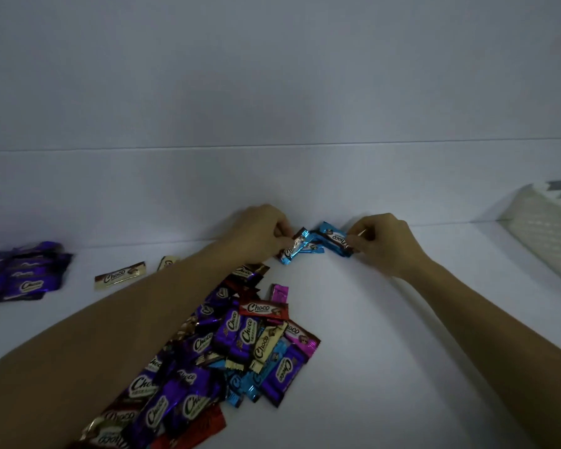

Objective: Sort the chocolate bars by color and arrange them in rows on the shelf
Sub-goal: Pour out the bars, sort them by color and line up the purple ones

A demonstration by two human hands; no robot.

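Mixed pile [240, 351]: glossy foil bars marked "Choco", in purple, blue, red, pink and cream. Left hand [259, 236] pinches a blue bar [292, 247]; right hand [386, 246] pinches a second blue bar [336, 242].

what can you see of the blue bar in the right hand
The blue bar is small, in a shiny blue foil wrapper with a dark band and a white Choco logo that reads upside down from the camera. It lies slanted toward the far side of the white shelf. The right hand pinches its right end. Its left end meets another blue bar, which the left hand holds.
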